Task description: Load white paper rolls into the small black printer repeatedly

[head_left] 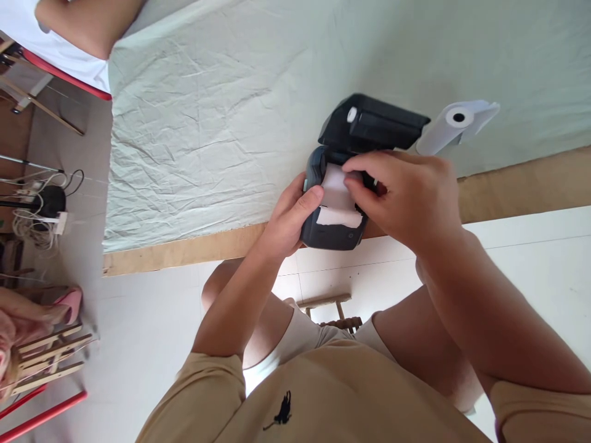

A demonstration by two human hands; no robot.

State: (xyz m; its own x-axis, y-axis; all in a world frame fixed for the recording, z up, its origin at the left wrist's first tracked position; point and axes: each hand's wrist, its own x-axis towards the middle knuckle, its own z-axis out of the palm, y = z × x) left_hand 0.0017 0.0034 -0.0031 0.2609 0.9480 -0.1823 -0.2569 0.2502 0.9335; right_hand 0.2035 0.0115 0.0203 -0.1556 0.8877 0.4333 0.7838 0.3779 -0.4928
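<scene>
**Paper under handling in an open printer; both hands engaged**

Observed from where I stand: a dark printer [332,238] is held at the near edge of the cloth-covered surface [207,123], its lid [369,126] swung open on the far side. Whether the surface bears any of its weight, I cannot tell. The left hand [295,215] is clamped on the printer's left flank, thumb on the rim beside the paper [339,191]. The right hand [410,191] reaches in from the printer's right; its thumb and forefinger tips are close together at the paper, but whether they pinch it I cannot tell. The paper sits inside the printer, a ragged end lying over the front. A loose roll [436,132] lies to the printer's right, near the lid.

Assessment: a firm left grip is advised, thumb off the paper. The right fingers would do best to work lightly, guiding the paper square between the printer's side walls, uncreased, its ragged end flat.
</scene>
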